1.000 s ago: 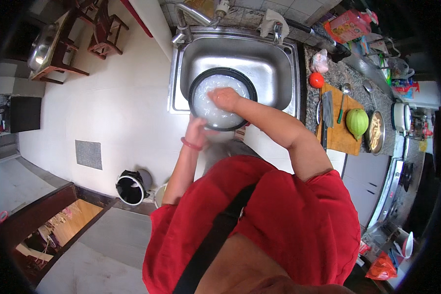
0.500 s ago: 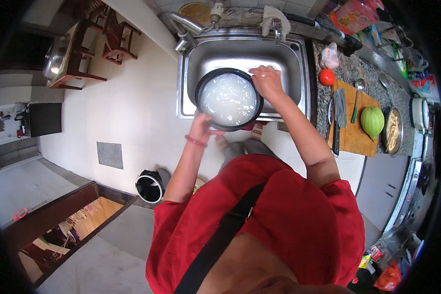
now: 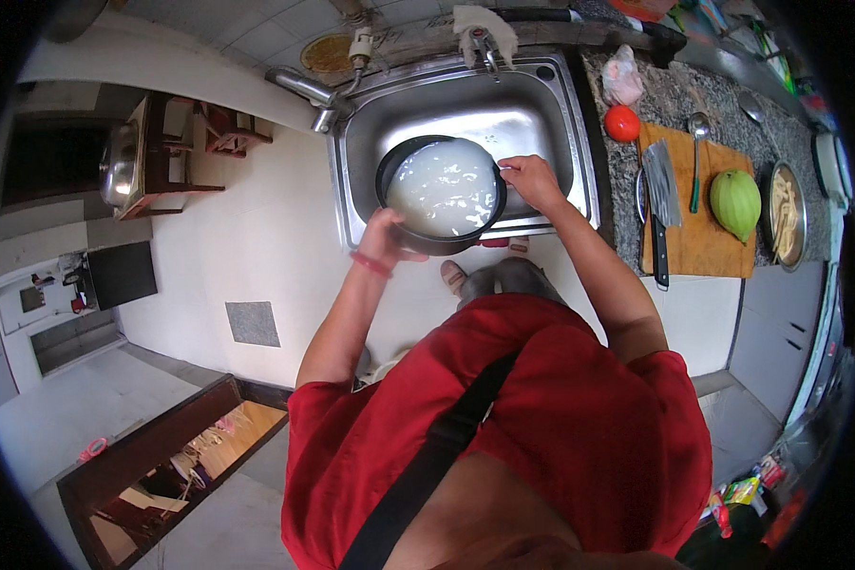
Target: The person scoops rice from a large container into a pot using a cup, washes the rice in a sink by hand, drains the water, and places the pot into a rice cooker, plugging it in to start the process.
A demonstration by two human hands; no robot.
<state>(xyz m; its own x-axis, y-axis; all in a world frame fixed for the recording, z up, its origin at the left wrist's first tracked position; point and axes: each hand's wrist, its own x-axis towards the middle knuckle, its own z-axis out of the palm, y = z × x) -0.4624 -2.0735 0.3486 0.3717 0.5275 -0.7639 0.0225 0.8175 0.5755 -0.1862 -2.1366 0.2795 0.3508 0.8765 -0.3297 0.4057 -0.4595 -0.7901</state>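
Note:
A round black pot [image 3: 409, 152] of cloudy white liquid [image 3: 444, 187] is held over the near side of the steel sink [image 3: 539, 109]. It tilts, with the liquid near the rim at the far right and a wider strip of dark inner wall bare at the left. My left hand [image 3: 387, 237], a pink-red bangle on its wrist, is closed on the pot's near-left edge, thumb at the rim and fingers under the side. At the right rim my right hand [image 3: 532, 182] grips the pot with bent fingers. What lies under the liquid cannot be made out.
Behind the sink stand a faucet [image 3: 306, 87] and a tap with a cloth [image 3: 485, 30]. On the right counter are a tomato [image 3: 621, 123], a cutting board [image 3: 712, 249], a cleaver [image 3: 662, 190], a ladle [image 3: 697, 157], a green squash [image 3: 734, 205] and a metal bowl [image 3: 787, 218].
The pot has tipped toward the far right, and its liquid has shifted to that rim. My right hand has slid nearer along the rim. The whole view has turned slightly.

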